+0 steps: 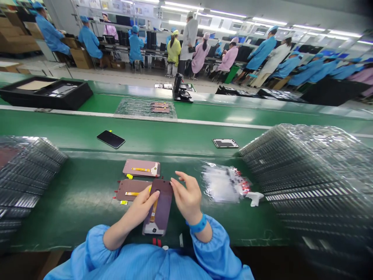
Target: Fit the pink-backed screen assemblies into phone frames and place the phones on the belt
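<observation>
Head view: the work piece is a dark mauve smartphone display panel (161,206), lying on the green conveyor belt (87,217) directly under both hands, its long axis running away from me, with a yellow flex cable (153,210) along its middle. My left hand (139,208) sits over the panel's left edge, the thumb (155,194) pressed on the panel near the top of the cable. The other left fingers are curled out of sight, so I cannot tell whether they grasp it. My right hand (186,196) lies at the right edge, its fingertips (175,182) touching the upper corner, loosely curved; whether they grip cannot be told. Recommended practice: steady the panel by its edges and keep thumb pressure small and even over the cable. Just left of the fingers lie two pinkish display panels (141,168) with yellow cables. Right of the right hand is a heap of clear plastic film (223,182). Beyond the fingertips rests a black smartphone (110,139).
</observation>
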`<state>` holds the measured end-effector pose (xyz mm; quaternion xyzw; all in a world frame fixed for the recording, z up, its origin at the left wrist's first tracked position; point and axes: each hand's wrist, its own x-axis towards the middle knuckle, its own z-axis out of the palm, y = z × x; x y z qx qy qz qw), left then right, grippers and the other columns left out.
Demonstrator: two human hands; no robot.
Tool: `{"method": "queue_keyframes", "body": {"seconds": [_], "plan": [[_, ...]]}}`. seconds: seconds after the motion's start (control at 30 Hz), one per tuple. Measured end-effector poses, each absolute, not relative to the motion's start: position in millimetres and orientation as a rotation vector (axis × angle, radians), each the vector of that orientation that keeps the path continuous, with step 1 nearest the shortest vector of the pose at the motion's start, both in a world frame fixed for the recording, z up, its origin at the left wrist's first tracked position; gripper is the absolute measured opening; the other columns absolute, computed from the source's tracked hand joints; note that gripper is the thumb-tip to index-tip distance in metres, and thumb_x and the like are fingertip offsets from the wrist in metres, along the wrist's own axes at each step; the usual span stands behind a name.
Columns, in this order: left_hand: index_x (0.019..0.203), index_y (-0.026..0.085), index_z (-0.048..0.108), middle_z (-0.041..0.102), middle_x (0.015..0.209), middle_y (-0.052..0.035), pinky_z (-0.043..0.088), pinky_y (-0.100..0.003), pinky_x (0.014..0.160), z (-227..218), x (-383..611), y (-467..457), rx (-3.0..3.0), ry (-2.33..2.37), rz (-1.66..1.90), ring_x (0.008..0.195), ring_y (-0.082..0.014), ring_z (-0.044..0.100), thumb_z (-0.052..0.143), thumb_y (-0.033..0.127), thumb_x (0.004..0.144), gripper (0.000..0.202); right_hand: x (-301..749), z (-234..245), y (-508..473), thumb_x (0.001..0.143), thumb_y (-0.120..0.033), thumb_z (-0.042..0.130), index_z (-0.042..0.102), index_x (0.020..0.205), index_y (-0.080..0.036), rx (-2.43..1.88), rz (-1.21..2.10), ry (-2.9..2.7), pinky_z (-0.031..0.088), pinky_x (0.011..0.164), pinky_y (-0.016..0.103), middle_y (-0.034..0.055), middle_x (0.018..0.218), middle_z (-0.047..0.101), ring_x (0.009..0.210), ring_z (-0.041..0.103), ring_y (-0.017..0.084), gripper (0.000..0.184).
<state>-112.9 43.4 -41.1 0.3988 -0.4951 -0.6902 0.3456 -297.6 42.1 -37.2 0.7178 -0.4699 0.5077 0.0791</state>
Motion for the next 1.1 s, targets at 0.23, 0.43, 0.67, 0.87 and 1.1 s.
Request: {"method": "queue_keyframes", "body": {"seconds": [0.23,0.43,0.67,0.87,1.1], "plan": [[0.121,0.015,0.06,0.066,0.124,-0.0111,0.046,-0.035,0.098,-45,-114,34,1.17,-1.37,-1.639,0.109,-0.0262,0.062,0.053,0.049,0.091,0.045,-277,-27,64,0.095,-0.009,0.055,0.067,0.097,-0.017,2.405,1.679,-1.286,0.049,0.086,0.039,0.0098,0.113,0.066,0.102,0.059,0.021,0.015],[0.115,0.017,0.062,0.067,0.117,-0.0084,0.043,-0.035,0.099,-33,-114,42,1.144,-1.666,-1.703,0.11,-0.0255,0.06,0.05,0.044,0.092,0.037,-295,-28,43,0.092,-0.025,0.062,0.065,0.087,-0.016,2.511,1.871,-1.757,0.053,0.085,0.031,0.0104,0.114,0.062,0.1,0.062,0.019,0.011],[0.109,0.019,0.064,0.069,0.11,-0.007,0.044,-0.034,0.094,-28,-114,44,1.195,-1.78,-1.636,0.106,-0.0263,0.06,0.049,0.043,0.091,0.034,-295,-30,44,0.095,-0.01,0.056,0.068,0.098,-0.015,2.394,1.555,-1.228,0.044,0.062,0.028,0.0045,0.075,0.057,0.071,0.053,0.015,0.014],[0.103,0.017,0.068,0.071,0.104,-0.0074,0.043,-0.034,0.1,-27,-122,40,1.136,-1.484,-1.686,0.106,-0.0256,0.061,0.06,0.042,0.085,0.032,-281,-31,62,0.093,-0.004,0.051,0.064,0.103,-0.006,2.342,1.252,-0.889,0.037,0.055,0.032,0.0076,0.072,0.058,0.064,0.047,0.017,0.016],[0.082,0.014,0.068,0.069,0.075,-0.0061,0.051,-0.026,0.06,-30,-109,30,0.986,-0.709,-2.337,0.066,-0.0185,0.065,0.072,0.046,0.075,0.033,-281,-27,59,0.097,-0.008,0.049,0.064,0.099,-0.013,2.416,1.445,-0.988,0.052,0.074,0.032,0.0065,0.079,0.062,0.089,0.063,0.018,0.017]]}}
